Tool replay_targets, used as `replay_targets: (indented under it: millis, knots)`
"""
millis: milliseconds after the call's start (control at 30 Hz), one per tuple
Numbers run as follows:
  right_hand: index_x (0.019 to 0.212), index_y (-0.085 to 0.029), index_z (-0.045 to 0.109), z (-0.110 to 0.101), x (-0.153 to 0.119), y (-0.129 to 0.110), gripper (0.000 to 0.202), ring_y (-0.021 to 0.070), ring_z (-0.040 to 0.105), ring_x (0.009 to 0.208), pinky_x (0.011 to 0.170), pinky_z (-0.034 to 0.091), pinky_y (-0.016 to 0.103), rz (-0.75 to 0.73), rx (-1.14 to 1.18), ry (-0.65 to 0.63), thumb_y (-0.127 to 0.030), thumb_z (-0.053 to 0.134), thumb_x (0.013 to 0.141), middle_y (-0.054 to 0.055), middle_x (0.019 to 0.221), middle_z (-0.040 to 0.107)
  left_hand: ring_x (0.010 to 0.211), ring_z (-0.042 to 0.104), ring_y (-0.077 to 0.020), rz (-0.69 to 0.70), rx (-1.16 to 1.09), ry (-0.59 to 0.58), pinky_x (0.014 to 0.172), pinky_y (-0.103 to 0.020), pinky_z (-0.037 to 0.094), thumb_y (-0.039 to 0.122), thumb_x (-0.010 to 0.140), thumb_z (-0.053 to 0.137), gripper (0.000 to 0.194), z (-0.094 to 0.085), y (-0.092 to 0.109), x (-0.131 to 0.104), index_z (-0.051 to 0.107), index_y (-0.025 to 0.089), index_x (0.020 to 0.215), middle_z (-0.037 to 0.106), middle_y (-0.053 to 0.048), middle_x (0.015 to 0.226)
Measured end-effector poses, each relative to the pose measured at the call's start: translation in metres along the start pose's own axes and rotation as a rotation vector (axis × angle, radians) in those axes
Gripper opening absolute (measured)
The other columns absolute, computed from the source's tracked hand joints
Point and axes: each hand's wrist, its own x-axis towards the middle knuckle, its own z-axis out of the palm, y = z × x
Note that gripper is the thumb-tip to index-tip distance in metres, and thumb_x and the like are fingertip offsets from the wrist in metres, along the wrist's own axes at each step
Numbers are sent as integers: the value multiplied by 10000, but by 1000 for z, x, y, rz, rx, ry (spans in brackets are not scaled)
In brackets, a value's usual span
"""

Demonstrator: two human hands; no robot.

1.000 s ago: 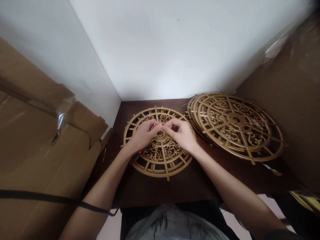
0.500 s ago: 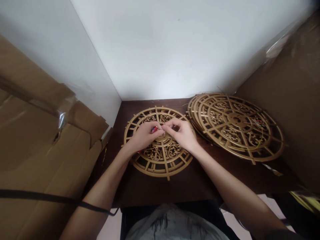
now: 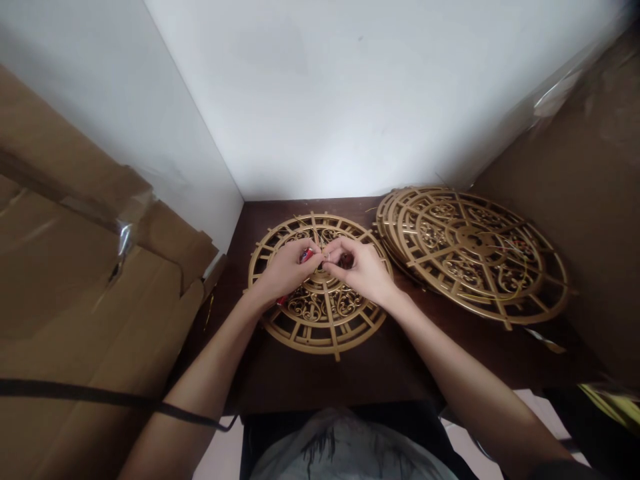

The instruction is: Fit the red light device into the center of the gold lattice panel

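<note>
A gold openwork round panel with scrollwork lies flat on the dark table in front of me. Over its centre, both hands meet with fingertips close together. My left hand is closed around a red-handled tool; its working end is hidden. A second red bit, perhaps the tool's other end, shows below that hand. My right hand pinches a thin wire between thumb and forefinger. The wire's far end is too small to make out.
A stack of similar gold panels stands to the right, loose wires on top. A small brush lies near it. Cardboard is on the left, a white wall behind. A black strap crosses the lower left.
The fingertips have shifted slightly, and the right thumb and forefinger now form a rounder pinch. The red tool in my left hand has tilted a little. The panels have stayed put.
</note>
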Motion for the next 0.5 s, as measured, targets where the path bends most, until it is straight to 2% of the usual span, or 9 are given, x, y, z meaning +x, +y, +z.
replay_targets:
  millis: [200, 500]
  knots:
    - [800, -172, 596, 1, 0, -1, 88, 113, 577, 671, 647, 439, 247, -7, 9, 52, -117, 584, 733, -6, 731, 628, 577, 442, -100, 6, -72, 10, 549, -220, 339, 271, 767, 523, 154, 1, 1, -1, 615, 149, 752, 534, 19, 624]
    - [743, -155, 621, 1, 4, 2, 56, 120, 573, 651, 639, 457, 260, 133, 256, 132, -164, 640, 691, 4, 694, 622, 461, 339, -54, -9, -368, 49, 460, -191, 278, 353, 783, 583, 190, 0, 6, -4, 571, 164, 781, 432, 61, 545]
